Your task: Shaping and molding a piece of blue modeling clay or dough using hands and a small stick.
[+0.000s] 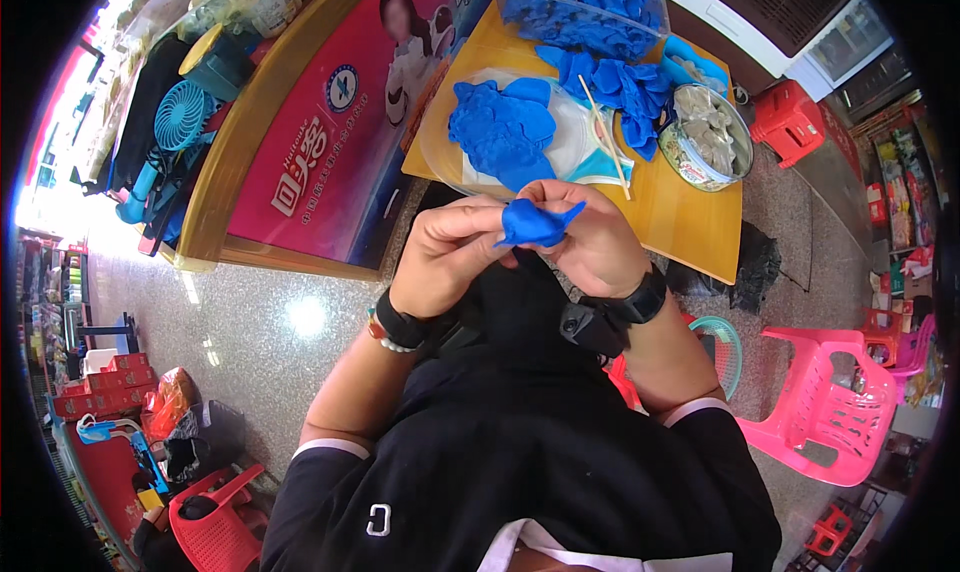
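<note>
A small soft blue piece with pointed ends is held between my two hands, just off the near edge of the table. My left hand pinches its left side between thumb and fingers. On the opposite side my right hand grips it, with fingers curled partly behind it. Beyond them, a pile of similar flat blue pieces lies on a round clear tray. More blue pieces are heaped to the right. A thin wooden stick rests across a white and teal sheet.
On the yellow table stand a clear bin full of blue pieces and a round tin of whitish pieces. A pink poster-fronted counter runs along the left. A pink plastic chair stands at right.
</note>
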Demonstrator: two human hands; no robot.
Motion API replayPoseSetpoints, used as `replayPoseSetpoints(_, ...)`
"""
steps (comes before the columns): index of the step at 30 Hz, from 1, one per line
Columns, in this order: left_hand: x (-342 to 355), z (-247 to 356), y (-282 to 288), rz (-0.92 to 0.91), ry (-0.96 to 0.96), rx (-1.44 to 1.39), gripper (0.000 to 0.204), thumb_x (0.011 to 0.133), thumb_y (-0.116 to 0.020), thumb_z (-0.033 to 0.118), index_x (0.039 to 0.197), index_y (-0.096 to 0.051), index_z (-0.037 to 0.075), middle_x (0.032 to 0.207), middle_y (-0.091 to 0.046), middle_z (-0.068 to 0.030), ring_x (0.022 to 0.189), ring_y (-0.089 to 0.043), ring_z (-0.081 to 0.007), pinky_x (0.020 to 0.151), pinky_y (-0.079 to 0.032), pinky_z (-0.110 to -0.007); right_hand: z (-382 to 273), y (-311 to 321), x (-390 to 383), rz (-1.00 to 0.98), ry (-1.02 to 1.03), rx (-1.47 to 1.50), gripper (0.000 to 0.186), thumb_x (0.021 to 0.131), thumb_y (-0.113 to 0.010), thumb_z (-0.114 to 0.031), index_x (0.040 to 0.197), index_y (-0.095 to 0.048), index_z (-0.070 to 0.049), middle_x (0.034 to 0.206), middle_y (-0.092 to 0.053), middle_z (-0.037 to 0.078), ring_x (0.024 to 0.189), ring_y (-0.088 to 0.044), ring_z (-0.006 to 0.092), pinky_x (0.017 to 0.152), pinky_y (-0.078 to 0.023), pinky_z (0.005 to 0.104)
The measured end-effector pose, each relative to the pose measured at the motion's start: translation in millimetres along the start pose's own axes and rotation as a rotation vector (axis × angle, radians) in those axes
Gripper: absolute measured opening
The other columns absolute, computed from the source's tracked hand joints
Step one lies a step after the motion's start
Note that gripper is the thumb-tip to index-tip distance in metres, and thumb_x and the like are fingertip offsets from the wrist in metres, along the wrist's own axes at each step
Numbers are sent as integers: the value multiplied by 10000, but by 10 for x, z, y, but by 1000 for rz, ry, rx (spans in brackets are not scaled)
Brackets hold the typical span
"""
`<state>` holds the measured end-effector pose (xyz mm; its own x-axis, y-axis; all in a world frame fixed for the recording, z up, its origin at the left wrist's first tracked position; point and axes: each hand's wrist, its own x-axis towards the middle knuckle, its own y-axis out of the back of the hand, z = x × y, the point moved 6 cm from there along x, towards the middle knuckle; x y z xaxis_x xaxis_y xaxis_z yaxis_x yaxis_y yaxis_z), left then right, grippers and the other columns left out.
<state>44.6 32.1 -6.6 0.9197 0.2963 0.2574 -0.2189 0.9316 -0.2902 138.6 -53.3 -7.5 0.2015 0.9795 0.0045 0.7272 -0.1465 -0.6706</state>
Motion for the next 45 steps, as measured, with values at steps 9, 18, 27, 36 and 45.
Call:
replayPoseSetpoints(9, 23, 214, -25, 143, -254, 283, 153, 827, -608, -70, 942, -684, -3, 1032, -599, -95, 954, -575, -152, 826, -462, -273, 110, 0, -10, 123, -102, 168, 78, 890, -582, -131, 878, -627, -70, 751, -542, -29, 649, -473, 75, 592, -367, 244)
replayPoseSetpoints(18, 41, -20, 98, 272, 2, -191, 134, 830, -597, -54, 934, -594, 31, 955, -601, -9, 847, -563, -60, 755, -445, -201, 82, -99, -5, 110, -30, -464, 77, 876, -561, -109, 847, -583, -40, 734, -527, -26, 668, -471, 39, 606, -372, 223)
replayPoseSetpoints(27, -11, 134, 147, 519, -183, 157, 185, 798, -579, -86, 940, -566, 32, 802, -531, 43, 705, -478, -14, 653, -383, -159, -309, -428, -149, 346, 718, -1187, 243, 703, -748, -75, 862, -568, -47, 786, -565, 57, 627, -494, 191, 582, -404, 296)
replayPoseSetpoints(36, 29, 99, 124, 526, -260, 277, 188, 747, -531, -129, 838, -517, 35, 822, -544, 23, 726, -480, -31, 691, -396, -177, -243, -485, -116, 191, 685, -1332, 100, 724, -639, 3, 746, -551, -40, 740, -556, 59, 677, -523, 219, 638, -420, 300)
replayPoseSetpoints(45, 32, 33, 134, 529, -173, 50, 218, 717, -482, -139, 850, -512, 31, 869, -571, -3, 782, -526, -65, 744, -428, -209, -124, -382, -64, 213, 379, -894, 122, 735, -635, -47, 731, -514, -35, 691, -532, 81, 652, -529, 279, 603, -399, 350)
